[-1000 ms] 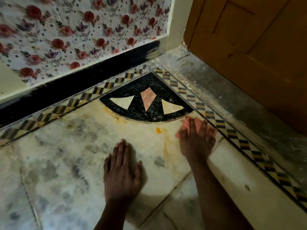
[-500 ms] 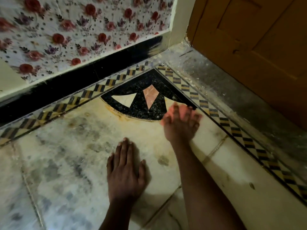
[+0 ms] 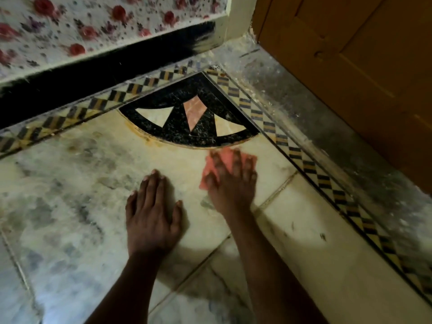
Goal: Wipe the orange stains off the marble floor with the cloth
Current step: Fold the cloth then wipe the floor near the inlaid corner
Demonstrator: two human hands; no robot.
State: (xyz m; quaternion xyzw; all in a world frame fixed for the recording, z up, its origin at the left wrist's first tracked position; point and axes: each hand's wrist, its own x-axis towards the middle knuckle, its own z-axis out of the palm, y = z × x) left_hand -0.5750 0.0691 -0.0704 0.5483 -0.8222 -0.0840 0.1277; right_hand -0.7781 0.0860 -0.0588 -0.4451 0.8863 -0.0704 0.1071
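Observation:
My right hand (image 3: 230, 181) presses flat on a pink cloth (image 3: 211, 168) that lies on the pale marble floor (image 3: 70, 206), just below the black fan-shaped inlay (image 3: 177, 129). The hand is blurred with motion and most of the cloth is hidden under it. My left hand (image 3: 152, 213) rests flat on the marble to the left, fingers together, holding nothing. A thin orange stain (image 3: 145, 134) runs along the curved lower-left edge of the inlay. Faint yellowish smears tint the marble around the cloth.
A checkered black-and-yellow border strip (image 3: 304, 164) frames the floor on two sides. A wooden door (image 3: 362, 78) stands at the right behind a dusty grey sill (image 3: 339, 148). A black skirting (image 3: 81, 83) and floral wall covering (image 3: 81, 26) rise at the back left.
My right hand swept the cloth left and up toward the inlay, then back down and right. The orange spot seen a second ago is no longer visible. My left hand stayed put.

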